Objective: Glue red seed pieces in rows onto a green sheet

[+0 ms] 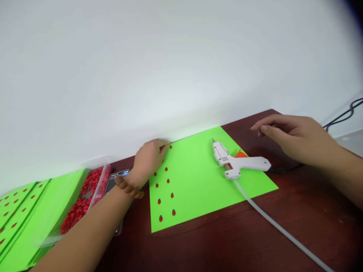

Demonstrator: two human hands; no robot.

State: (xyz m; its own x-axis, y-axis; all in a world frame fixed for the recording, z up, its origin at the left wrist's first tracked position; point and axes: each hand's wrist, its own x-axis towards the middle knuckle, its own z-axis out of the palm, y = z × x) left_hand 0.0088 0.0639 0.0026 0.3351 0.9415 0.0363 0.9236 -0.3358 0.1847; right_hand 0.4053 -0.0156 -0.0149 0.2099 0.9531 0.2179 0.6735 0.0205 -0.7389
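A bright green sheet lies on the dark table, with two columns of small red ladybug pieces along its left side. At the sheet's far left corner my left hand reaches over, its bent fingertips closed at the farthest ladybug. On the right part of the sheet a white glue gun with an orange trigger rests on its side, nozzle toward the wall and a clear glue stick trailing from its back. My right hand hovers right of the glue gun, fingers loosely curled and apart, holding nothing.
Left of my left arm stands a clear container of red pieces, with a phone beside it. Stacked green sheets, some bearing ladybugs, lie farther left. A white wall rises behind; dark cables hang at the right.
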